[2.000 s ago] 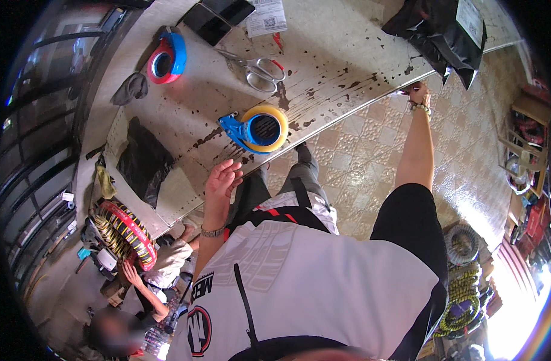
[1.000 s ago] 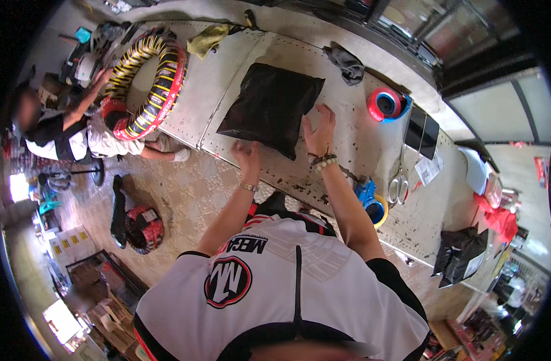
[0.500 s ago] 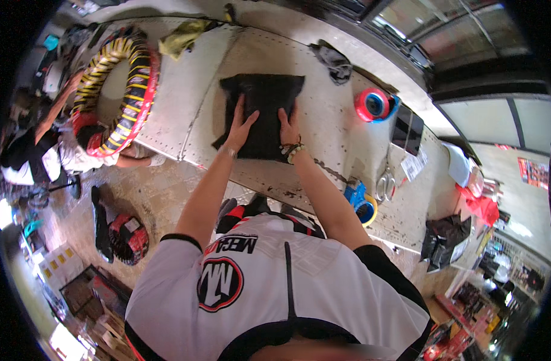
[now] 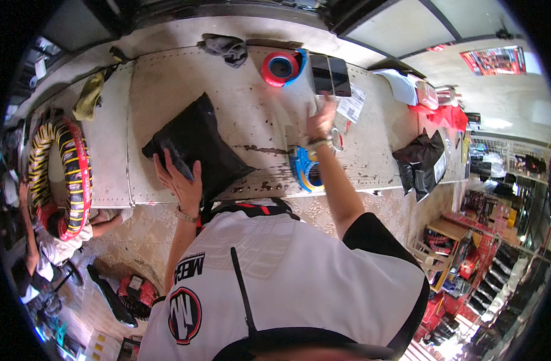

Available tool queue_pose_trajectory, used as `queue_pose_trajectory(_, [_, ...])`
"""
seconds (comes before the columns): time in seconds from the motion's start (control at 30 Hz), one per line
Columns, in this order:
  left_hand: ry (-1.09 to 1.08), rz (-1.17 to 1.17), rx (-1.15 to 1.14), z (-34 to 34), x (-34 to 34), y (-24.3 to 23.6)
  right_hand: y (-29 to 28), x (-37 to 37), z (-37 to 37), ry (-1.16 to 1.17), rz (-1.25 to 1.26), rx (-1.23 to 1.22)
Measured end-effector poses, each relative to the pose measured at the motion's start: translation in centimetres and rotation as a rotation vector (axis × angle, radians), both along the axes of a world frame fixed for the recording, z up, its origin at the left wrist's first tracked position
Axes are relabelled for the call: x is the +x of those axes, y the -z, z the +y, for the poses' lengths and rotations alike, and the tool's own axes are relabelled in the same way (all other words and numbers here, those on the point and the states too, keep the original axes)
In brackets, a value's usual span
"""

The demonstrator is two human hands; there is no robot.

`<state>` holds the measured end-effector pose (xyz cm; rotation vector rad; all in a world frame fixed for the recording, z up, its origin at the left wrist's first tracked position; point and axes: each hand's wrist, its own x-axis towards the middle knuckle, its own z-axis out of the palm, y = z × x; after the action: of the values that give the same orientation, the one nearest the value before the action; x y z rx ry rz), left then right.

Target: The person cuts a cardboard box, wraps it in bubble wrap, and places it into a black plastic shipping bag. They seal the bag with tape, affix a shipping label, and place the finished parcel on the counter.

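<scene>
A black plastic mailer bag (image 4: 194,144), plump and creased, lies turned at an angle on the metal-topped table (image 4: 167,72). My left hand (image 4: 180,183) rests on its near left side with the fingers spread. Off to the right, my right hand (image 4: 322,123) reaches over the table, slightly blurred, its thumb and fingers apart. Beneath it lie scissors (image 4: 337,139), mostly covered by the hand; part of a handle loop shows. Just beyond the fingers sits a dark flat device (image 4: 339,75), with a printed white label sheet (image 4: 352,103) beside it.
A red tape roll (image 4: 280,69) is at the back, and a blue tape dispenser (image 4: 304,170) near the front edge. Grey cloth (image 4: 226,48) lies by the wall. Another black bag (image 4: 421,161) is at right. Wrapped tires (image 4: 62,174) stand at left, beside a person's arm (image 4: 110,224).
My right hand has left the bag and moved right, over the scissors. The bag is turned on the table, my left hand still on it. The view has swung to the right.
</scene>
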<state>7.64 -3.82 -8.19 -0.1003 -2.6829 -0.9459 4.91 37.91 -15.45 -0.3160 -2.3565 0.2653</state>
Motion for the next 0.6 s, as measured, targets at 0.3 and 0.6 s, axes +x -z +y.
queue_pose_trajectory(0.3, [0.633,-0.208,-0.470,8.7,1.2,-1.3,4.4,1.6,19.3,1.026,-0.582,-0.420])
queue_pose_trajectory(0.6, [0.654,-0.251,-0.081,10.3,4.3,-1.9,8.5,7.1,32.0,0.636,-0.753,-0.707])
